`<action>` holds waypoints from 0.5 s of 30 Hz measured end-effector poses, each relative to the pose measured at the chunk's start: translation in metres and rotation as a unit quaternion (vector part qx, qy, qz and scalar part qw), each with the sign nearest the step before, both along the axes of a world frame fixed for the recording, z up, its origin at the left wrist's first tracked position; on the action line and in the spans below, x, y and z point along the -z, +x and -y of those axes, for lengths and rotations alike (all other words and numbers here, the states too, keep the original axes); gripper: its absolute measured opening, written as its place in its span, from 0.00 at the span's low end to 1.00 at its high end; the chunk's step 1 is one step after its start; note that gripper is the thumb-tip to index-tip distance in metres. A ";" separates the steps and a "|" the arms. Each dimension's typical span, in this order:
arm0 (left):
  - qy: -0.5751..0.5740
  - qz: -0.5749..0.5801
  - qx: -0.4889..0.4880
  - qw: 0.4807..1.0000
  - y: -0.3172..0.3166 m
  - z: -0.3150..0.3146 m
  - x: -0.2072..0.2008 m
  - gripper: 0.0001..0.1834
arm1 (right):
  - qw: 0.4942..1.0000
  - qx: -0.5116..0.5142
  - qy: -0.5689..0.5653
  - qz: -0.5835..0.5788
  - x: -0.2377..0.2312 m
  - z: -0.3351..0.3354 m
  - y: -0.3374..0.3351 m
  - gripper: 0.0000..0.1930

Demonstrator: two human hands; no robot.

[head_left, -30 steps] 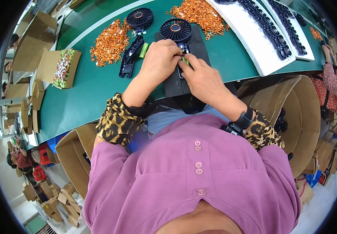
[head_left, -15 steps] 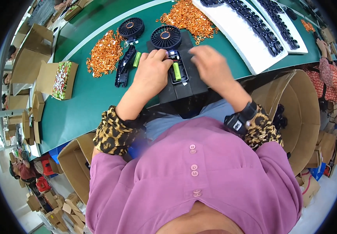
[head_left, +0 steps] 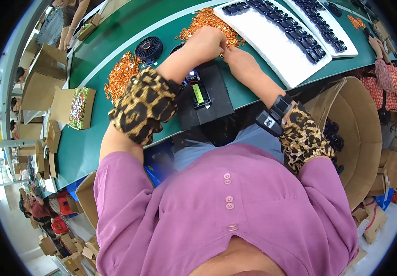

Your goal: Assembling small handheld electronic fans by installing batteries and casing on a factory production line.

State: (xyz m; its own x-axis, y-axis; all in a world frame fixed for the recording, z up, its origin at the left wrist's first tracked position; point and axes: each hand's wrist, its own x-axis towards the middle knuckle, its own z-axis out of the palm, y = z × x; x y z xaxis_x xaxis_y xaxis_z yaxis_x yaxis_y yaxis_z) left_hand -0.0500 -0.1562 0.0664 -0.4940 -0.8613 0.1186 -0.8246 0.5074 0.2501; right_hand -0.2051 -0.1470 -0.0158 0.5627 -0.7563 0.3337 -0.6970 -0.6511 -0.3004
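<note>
My left hand (head_left: 207, 43) has reached forward to the near edge of a pile of small orange metal pieces (head_left: 210, 20). Its fingers are closed beside those of my right hand (head_left: 241, 63), which are also pinched together. A small orange piece (head_left: 221, 55) shows where the fingertips meet; which hand bears it is hard to make out. Below them, on a black pad (head_left: 214, 92), lies the open black casing (head_left: 201, 105) of a handheld fan with a green battery cell (head_left: 198, 94) in it. My left forearm hides most of its round fan head (head_left: 176, 48).
Another black fan (head_left: 149, 48) and a second orange pile (head_left: 122, 73) lie left. White foam trays (head_left: 295, 69) hold rows of black parts at right. An open carton (head_left: 81, 108) stands on the green table's left side; a large cardboard box (head_left: 359, 138) is at my right.
My left hand has moved from the fan casing forward and right to the orange pile. My right hand has shifted up and left to meet it. The casing and pad sit slightly lower in view.
</note>
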 end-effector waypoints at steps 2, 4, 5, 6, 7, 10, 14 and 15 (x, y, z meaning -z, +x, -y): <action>0.004 0.029 0.006 1.000 -0.010 0.008 0.005 0.07 | 0.999 0.032 0.021 0.026 -0.009 -0.012 -0.014 0.05; 0.010 0.064 0.011 0.998 -0.015 0.011 0.010 0.07 | 0.996 0.063 0.043 0.052 -0.008 -0.022 -0.034 0.05; 0.010 0.066 0.011 0.998 -0.017 0.011 0.013 0.07 | 0.994 0.058 0.047 0.076 -0.004 -0.025 -0.044 0.05; 0.000 0.096 0.004 0.995 -0.020 0.010 0.016 0.07 | 0.992 0.052 0.051 0.099 -0.001 -0.027 -0.051 0.05; -0.007 0.125 0.001 0.992 -0.021 0.010 0.020 0.07 | 0.992 0.054 0.053 0.100 0.000 -0.032 -0.055 0.05; -0.030 0.132 0.026 0.990 -0.018 0.015 0.030 0.08 | 0.989 0.047 0.037 0.135 0.002 -0.039 -0.063 0.05; -0.014 0.154 0.047 0.987 -0.013 0.020 0.033 0.07 | 0.991 0.038 0.015 0.130 0.002 -0.042 -0.068 0.04; -0.013 0.154 0.045 0.987 -0.011 0.024 0.035 0.07 | 0.992 0.043 0.018 0.118 0.000 -0.043 -0.068 0.04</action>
State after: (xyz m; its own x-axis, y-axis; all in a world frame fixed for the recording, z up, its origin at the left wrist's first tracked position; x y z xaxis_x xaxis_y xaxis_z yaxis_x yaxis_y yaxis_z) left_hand -0.0611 -0.1798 0.0316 -0.5839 -0.8114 -0.0270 -0.8112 0.5845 -0.0203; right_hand -0.2726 -0.1044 -0.0154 0.4043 -0.8121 0.4207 -0.6569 -0.5779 -0.4843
